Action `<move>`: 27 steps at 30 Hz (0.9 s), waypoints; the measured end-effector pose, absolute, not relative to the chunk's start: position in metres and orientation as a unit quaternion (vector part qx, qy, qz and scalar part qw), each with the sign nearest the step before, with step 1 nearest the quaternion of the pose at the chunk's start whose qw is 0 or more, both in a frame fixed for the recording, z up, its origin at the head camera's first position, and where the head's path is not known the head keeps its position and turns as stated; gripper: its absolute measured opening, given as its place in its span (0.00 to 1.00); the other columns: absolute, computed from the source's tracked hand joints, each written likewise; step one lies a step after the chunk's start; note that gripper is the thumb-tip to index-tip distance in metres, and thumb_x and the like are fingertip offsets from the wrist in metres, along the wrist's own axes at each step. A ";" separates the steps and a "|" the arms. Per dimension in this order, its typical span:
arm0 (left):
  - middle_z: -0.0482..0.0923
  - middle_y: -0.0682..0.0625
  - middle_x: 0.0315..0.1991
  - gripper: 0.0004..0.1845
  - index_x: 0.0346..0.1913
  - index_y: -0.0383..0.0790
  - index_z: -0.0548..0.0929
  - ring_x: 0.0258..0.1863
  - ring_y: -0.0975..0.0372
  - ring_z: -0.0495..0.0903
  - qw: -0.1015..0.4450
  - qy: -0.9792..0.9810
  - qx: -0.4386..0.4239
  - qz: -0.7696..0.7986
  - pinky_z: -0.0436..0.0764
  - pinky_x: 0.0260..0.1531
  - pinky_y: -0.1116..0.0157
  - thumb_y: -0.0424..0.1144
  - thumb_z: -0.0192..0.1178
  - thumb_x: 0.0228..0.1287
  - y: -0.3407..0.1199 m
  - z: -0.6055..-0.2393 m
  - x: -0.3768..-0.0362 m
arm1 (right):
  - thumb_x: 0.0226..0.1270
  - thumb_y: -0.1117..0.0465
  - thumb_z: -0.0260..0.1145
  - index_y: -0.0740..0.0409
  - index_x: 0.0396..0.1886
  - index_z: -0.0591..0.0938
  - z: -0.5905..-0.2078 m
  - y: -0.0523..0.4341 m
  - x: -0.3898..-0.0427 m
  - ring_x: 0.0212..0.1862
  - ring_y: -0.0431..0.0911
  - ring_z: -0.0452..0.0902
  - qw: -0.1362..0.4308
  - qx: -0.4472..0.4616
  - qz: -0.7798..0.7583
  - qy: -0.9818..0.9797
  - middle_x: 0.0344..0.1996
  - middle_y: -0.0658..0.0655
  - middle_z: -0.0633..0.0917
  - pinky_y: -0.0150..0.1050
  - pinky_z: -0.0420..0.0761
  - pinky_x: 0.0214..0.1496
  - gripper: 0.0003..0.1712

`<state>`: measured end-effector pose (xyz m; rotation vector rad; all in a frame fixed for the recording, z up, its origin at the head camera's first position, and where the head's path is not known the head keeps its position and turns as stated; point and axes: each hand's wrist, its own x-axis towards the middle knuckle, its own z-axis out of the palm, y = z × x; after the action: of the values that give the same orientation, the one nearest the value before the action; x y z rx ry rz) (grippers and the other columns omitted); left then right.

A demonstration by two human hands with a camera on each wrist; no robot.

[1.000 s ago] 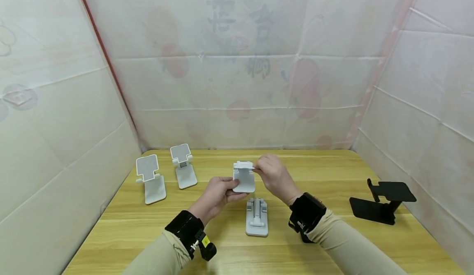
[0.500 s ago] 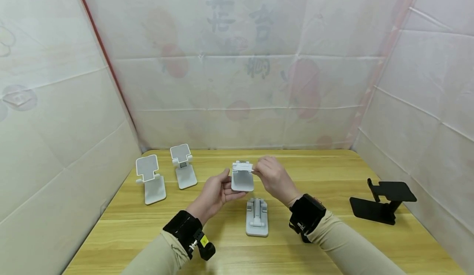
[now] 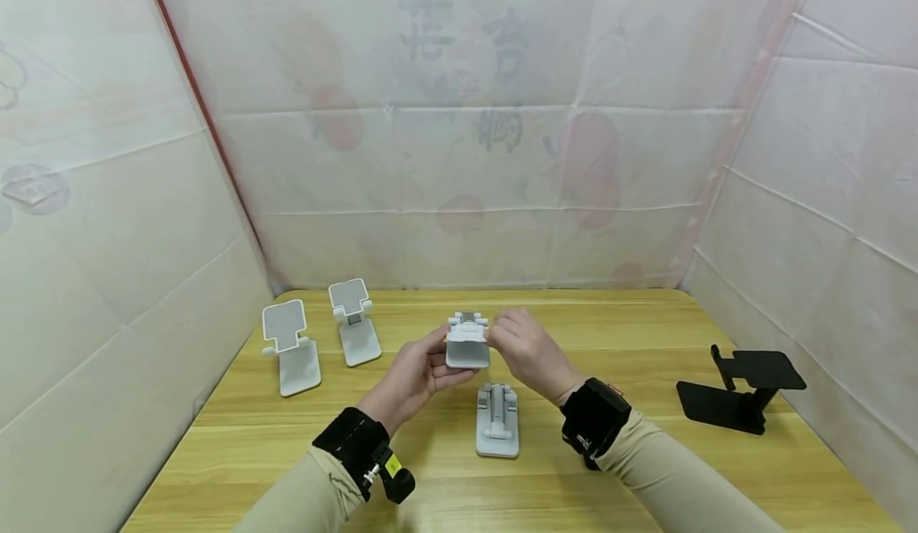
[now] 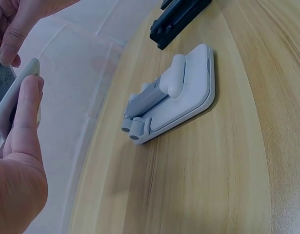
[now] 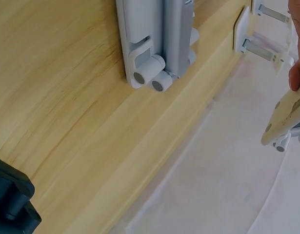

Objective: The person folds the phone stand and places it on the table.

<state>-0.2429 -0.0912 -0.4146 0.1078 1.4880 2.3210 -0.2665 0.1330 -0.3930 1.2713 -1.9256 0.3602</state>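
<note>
On the wooden table (image 3: 631, 405) we see one folded white stand (image 3: 497, 421) lying flat near the front edge, its hinges pointing toward the far wall. At the left side two opened white stands are standing upright next to each other: the nearer one (image 3: 288, 348) and the farther one (image 3: 354, 323), just beside it. At the right side, well apart from them, an opened black stand (image 3: 742, 390) rests on its base. Around the table we see white sheeting walls (image 3: 459, 135) with faint red prints and dark characters, and a red strip (image 3: 204, 111) runs down the left corner.
</note>
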 end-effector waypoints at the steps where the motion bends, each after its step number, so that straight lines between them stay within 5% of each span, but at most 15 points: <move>1: 0.81 0.29 0.55 0.34 0.69 0.24 0.68 0.50 0.47 0.87 0.190 0.528 0.039 0.827 0.88 0.52 0.58 0.54 0.51 0.80 -0.091 -0.414 -0.243 | 0.63 0.71 0.69 0.58 0.32 0.79 -0.393 0.133 -0.266 0.39 0.46 0.79 0.392 0.503 0.139 -0.758 0.32 0.52 0.83 0.37 0.79 0.39 0.07; 9: 0.82 0.29 0.54 0.32 0.69 0.23 0.67 0.48 0.48 0.88 0.191 0.525 0.038 0.829 0.87 0.52 0.58 0.50 0.50 0.80 -0.091 -0.415 -0.244 | 0.62 0.68 0.71 0.59 0.36 0.83 -0.394 0.137 -0.267 0.42 0.47 0.81 0.390 0.513 0.138 -0.752 0.34 0.52 0.86 0.38 0.82 0.44 0.05; 15: 0.82 0.30 0.54 0.30 0.68 0.23 0.69 0.49 0.49 0.88 0.187 0.527 0.032 0.829 0.87 0.52 0.58 0.49 0.50 0.80 -0.091 -0.415 -0.244 | 0.72 0.62 0.68 0.58 0.40 0.86 -0.398 0.138 -0.264 0.42 0.46 0.80 0.331 0.478 0.247 -0.775 0.34 0.51 0.86 0.40 0.82 0.44 0.04; 22: 0.84 0.31 0.53 0.28 0.67 0.25 0.72 0.49 0.50 0.88 0.189 0.525 0.036 0.829 0.87 0.52 0.59 0.47 0.50 0.80 -0.090 -0.412 -0.243 | 0.78 0.57 0.63 0.53 0.44 0.85 -0.399 0.137 -0.255 0.39 0.42 0.78 0.147 0.327 0.426 -0.831 0.36 0.47 0.85 0.39 0.80 0.38 0.07; 27: 0.85 0.33 0.52 0.27 0.67 0.26 0.73 0.48 0.50 0.88 0.191 0.525 0.037 0.828 0.87 0.52 0.58 0.46 0.51 0.79 -0.090 -0.412 -0.242 | 0.79 0.49 0.61 0.57 0.53 0.80 -0.399 0.137 -0.255 0.45 0.49 0.79 -0.021 0.194 0.559 -0.806 0.41 0.54 0.84 0.42 0.80 0.52 0.17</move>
<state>-0.2422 -0.0896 -0.4117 0.1042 1.4758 2.3262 -0.2551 0.1369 -0.3994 0.6187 -2.5656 1.7808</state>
